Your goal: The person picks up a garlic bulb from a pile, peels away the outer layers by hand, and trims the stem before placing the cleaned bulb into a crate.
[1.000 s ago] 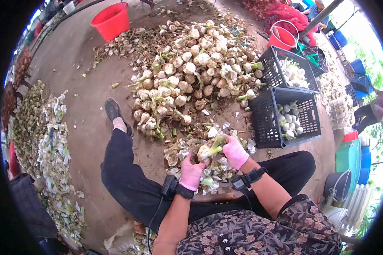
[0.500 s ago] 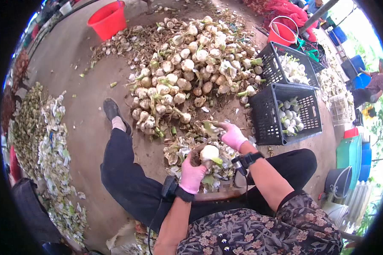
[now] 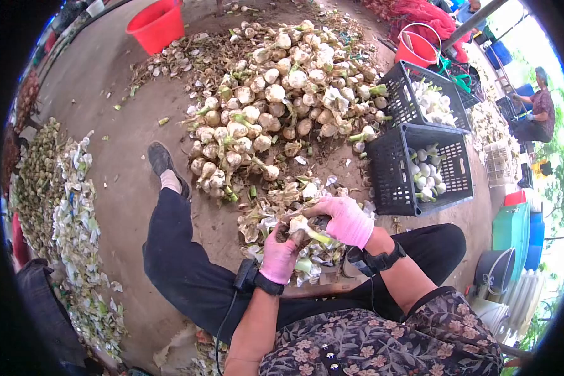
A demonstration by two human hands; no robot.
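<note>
Pink gloves cover the left hand [image 3: 279,258] and the right hand [image 3: 346,220]; the bulb [image 3: 299,225] between them is white with a pale green stalk. The far heap of bulbs [image 3: 282,94] is cream and tan with green stems. The near crate [image 3: 385,178] and far crate [image 3: 398,100] are black. The left bucket [image 3: 156,25] and right bucket [image 3: 417,55] are red. The trousers [image 3: 182,263] are black, and the shirt [image 3: 382,344] is dark with a small floral print.

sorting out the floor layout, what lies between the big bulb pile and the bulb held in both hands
In the head view, a small heap of peeled skins and leaf scraps lies between the pile and the held bulb.
</note>
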